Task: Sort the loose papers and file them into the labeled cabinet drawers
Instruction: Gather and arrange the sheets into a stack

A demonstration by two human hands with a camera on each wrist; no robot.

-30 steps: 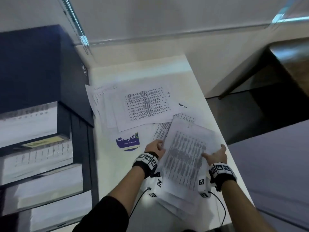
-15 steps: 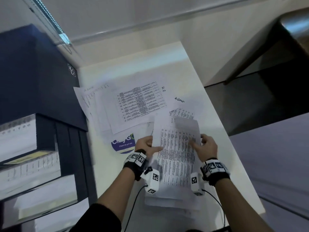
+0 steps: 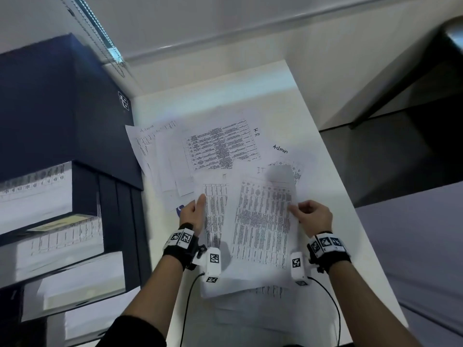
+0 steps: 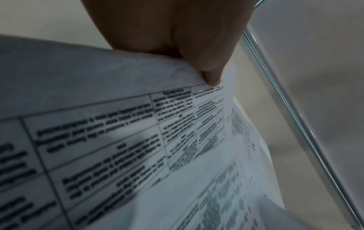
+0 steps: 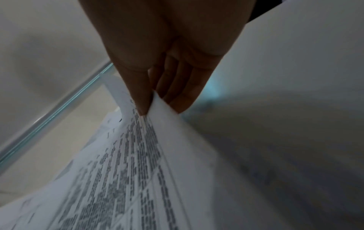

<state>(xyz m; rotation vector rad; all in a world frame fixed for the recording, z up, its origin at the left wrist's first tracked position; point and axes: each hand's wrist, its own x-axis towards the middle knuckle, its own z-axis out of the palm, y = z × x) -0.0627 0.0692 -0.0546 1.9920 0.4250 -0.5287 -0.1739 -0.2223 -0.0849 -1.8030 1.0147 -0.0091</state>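
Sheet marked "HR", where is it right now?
Head view: the sheet marked "HR" lies flat on the white table, far of both hands, beside the dark cabinet and left of the handwritten "Admin" sheet.

Printed papers [image 3: 220,149] lie scattered across the white table [image 3: 283,91].

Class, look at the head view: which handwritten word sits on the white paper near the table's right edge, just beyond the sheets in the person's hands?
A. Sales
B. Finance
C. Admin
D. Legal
C: the white paper near the right edge carries "Admin" in dark handwriting, just beyond the printed table sheet pinched by the right hand.
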